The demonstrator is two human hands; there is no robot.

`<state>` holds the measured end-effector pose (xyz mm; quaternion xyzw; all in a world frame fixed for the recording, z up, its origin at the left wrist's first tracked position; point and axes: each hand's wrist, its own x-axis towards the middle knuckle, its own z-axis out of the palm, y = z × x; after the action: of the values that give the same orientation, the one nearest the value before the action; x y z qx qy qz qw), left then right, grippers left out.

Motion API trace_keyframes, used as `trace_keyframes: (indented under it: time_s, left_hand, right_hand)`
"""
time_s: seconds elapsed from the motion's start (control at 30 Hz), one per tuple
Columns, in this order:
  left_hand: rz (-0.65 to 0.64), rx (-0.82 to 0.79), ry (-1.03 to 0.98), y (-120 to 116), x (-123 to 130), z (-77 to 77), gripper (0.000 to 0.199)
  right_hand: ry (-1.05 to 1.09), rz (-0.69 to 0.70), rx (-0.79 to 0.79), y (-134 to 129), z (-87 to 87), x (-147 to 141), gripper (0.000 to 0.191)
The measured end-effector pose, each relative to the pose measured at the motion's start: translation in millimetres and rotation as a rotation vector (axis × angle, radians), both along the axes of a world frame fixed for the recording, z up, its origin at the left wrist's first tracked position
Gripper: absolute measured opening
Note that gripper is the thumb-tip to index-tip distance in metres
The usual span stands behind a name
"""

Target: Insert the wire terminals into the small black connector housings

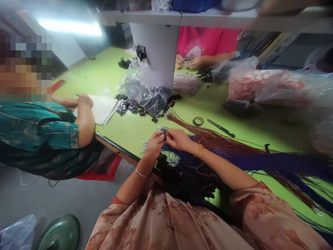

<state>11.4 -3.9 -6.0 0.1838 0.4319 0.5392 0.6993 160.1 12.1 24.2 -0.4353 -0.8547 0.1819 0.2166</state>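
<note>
My left hand (155,144) is closed in a pinch round a small black part (164,136), probably plastic. My right hand (179,140) meets it from the other side with its fingertips pressed together at the same spot; what they grip is too small to make out. Under and beyond my hands lie long bundles of blue wires (234,158) and brown wires (187,129), with bare silvery ends toward the left. Close to my body, below my wrists, is a pile of black parts (189,184) with wires among them.
A knife (221,127) and a roll of black tape (198,121) lie beyond the wires. Black pieces (131,106) spill beside a plastic bag (156,100). A co-worker at left leans over paper (101,106); another in pink works opposite. Bulky bags (265,86) stand at right.
</note>
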Motion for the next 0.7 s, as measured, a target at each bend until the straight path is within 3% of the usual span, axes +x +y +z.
trace_keyframes:
  time_s: [0.17,0.3,0.37,0.53,0.7]
  left_hand:
    - [-0.019,-0.001,0.036,-2.8,1.6,0.1,0.024]
    - [-0.033,0.005,0.036,-3.5,1.4,0.8,0.024]
    - [-0.031,0.008,0.037,-3.5,1.2,1.0,0.025]
    - [-0.037,0.006,0.027,-4.3,0.5,1.2,0.025]
    - [-0.055,0.017,0.025,-4.4,1.1,1.3,0.026]
  right_hand:
    - [0.014,-0.03,-0.073,18.9,10.4,7.7,0.016]
    - [-0.018,-0.389,-0.08,68.6,11.4,28.3,0.021]
    - [-0.113,-0.491,-0.108,89.4,5.5,35.8,0.02]
    - [-0.248,-0.504,-0.156,102.6,-8.3,37.6,0.025]
    - [-0.265,-0.529,-0.135,104.3,-6.5,33.1,0.025]
